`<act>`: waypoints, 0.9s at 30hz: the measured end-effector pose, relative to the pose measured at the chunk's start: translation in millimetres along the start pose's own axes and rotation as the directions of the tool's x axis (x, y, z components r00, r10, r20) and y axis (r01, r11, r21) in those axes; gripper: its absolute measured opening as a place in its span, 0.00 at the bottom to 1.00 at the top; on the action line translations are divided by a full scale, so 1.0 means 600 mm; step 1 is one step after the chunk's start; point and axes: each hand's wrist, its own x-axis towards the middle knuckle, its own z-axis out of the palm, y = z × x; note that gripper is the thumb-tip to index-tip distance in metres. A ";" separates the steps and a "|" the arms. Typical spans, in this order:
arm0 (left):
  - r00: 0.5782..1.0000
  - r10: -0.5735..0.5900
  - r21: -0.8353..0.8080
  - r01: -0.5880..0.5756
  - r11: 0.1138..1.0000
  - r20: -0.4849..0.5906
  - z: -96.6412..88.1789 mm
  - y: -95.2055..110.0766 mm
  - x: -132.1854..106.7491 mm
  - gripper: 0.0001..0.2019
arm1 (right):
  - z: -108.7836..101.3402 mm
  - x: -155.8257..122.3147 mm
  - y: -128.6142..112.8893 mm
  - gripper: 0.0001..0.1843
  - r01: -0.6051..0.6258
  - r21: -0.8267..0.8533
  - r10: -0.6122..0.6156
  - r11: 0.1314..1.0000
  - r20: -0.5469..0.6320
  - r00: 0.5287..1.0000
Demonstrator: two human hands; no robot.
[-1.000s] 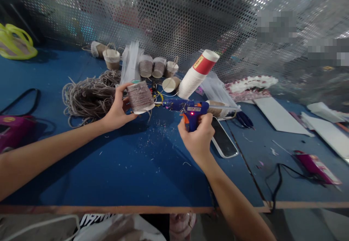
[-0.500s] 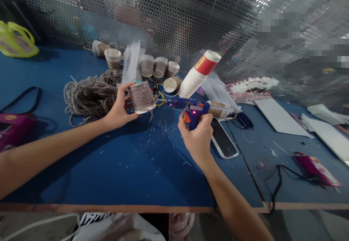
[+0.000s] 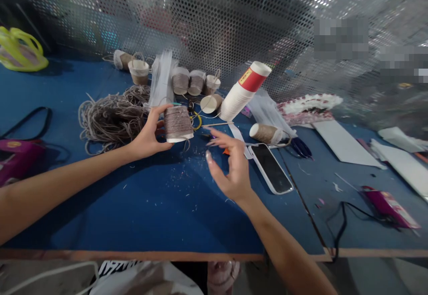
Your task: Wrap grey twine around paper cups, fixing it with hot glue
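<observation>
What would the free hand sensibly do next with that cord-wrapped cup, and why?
Probably move the open right hand to the grey cord-wrapped paper cup and press down the loose cord end hanging below its lower edge. The left hand grips the cup, and the right hand is empty, close beside it.

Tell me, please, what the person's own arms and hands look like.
Both arms are bare to the picture's edge; no sleeves show. The left hand and the right hand wear no gloves, and no watch, bracelet or ring is visible. The right hand's fingernails look fairly long.
</observation>
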 end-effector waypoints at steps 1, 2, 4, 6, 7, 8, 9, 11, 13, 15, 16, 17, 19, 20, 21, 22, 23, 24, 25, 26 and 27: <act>1.000 -0.004 0.006 0.004 1.000 -0.001 0.000 0.000 0.000 0.44 | 0.001 -0.002 -0.011 0.13 0.042 0.103 -0.049 0.994 0.066 0.997; 1.000 -0.009 0.009 0.009 1.000 0.000 0.000 0.000 0.000 0.44 | 0.002 -0.004 -0.020 0.12 0.057 0.168 -0.079 0.984 0.129 0.988; 1.000 -0.019 0.010 0.019 1.000 0.006 0.000 0.002 0.000 0.43 | 0.005 -0.006 -0.031 0.11 0.045 0.221 -0.096 0.974 0.224 0.970; 1.000 -0.018 0.000 0.018 1.000 0.009 -0.001 0.002 0.000 0.43 | 0.006 -0.005 -0.033 0.11 0.008 0.229 -0.073 0.973 0.275 0.959; 1.000 -0.011 -0.009 0.011 1.000 0.011 -0.001 0.002 0.000 0.43 | 0.007 -0.005 -0.032 0.11 -0.012 0.233 -0.057 0.972 0.289 0.956; 1.000 -0.003 -0.018 0.003 1.000 0.015 -0.001 0.002 -0.001 0.43 | 0.007 -0.004 -0.029 0.10 -0.034 0.240 -0.040 0.970 0.300 0.953; 1.000 0.004 -0.028 -0.003 1.000 0.018 -0.001 0.002 -0.001 0.43 | 0.007 -0.003 -0.026 0.10 -0.060 0.252 -0.021 0.966 0.309 0.951; 1.000 0.009 -0.046 -0.008 0.999 0.026 0.000 0.002 -0.001 0.42 | 0.008 -0.004 -0.019 0.10 -0.118 0.308 0.014 0.944 0.319 0.948; 0.999 0.013 -0.055 -0.012 0.998 0.033 0.001 0.003 -0.001 0.42 | 0.010 -0.005 -0.010 0.08 -0.182 0.395 0.052 0.901 0.317 0.947; 0.999 0.027 -0.060 -0.025 0.998 0.034 0.001 0.005 0.000 0.42 | 0.012 -0.005 0.000 0.08 -0.239 0.490 0.092 0.838 0.306 0.948; 0.999 0.038 -0.064 -0.036 0.997 0.033 0.002 0.006 0.000 0.42 | 0.014 -0.005 0.004 0.07 -0.260 0.538 0.109 0.802 0.295 0.949; 0.998 0.047 -0.066 -0.044 0.997 0.033 0.002 0.007 0.000 0.42 | 0.016 -0.004 0.008 0.07 -0.275 0.585 0.126 0.763 0.283 0.951; 0.998 0.052 -0.067 -0.050 0.997 0.039 0.002 0.008 0.001 0.42 | 0.020 -0.002 0.015 0.06 -0.293 0.668 0.167 0.684 0.248 0.954; 0.998 0.051 -0.066 -0.049 0.997 0.044 0.001 0.008 0.001 0.42 | 0.021 0.000 0.018 0.06 -0.305 0.699 0.199 0.648 0.231 0.952; 0.998 0.049 -0.065 -0.046 0.997 0.048 0.001 0.008 0.001 0.42 | 0.022 0.003 0.020 0.06 -0.319 0.720 0.243 0.616 0.211 0.947; 0.998 0.046 -0.067 -0.043 0.997 0.051 0.000 0.009 0.001 0.42 | 0.023 0.005 0.023 0.06 -0.336 0.733 0.298 0.591 0.188 0.936; 0.998 0.043 -0.074 -0.039 0.997 0.053 -0.001 0.008 0.001 0.42 | 0.023 0.007 0.026 0.06 -0.350 0.742 0.359 0.573 0.156 0.920; 0.998 0.040 -0.083 -0.035 0.996 0.055 -0.001 0.008 0.001 0.43 | 0.022 0.009 0.029 0.07 -0.357 0.747 0.420 0.560 0.115 0.900; 0.998 0.035 -0.094 -0.030 0.995 0.058 -0.002 0.008 0.001 0.43 | 0.021 0.011 0.031 0.07 -0.356 0.752 0.471 0.555 0.069 0.879; 0.998 0.029 -0.104 -0.022 0.994 0.061 -0.002 0.008 0.001 0.43 | 0.020 0.012 0.033 0.08 -0.345 0.756 0.505 0.556 0.022 0.863; 0.998 0.020 -0.111 -0.013 0.994 0.064 -0.003 0.008 0.001 0.43 | 0.019 0.012 0.033 0.08 -0.326 0.762 0.519 0.560 -0.016 0.855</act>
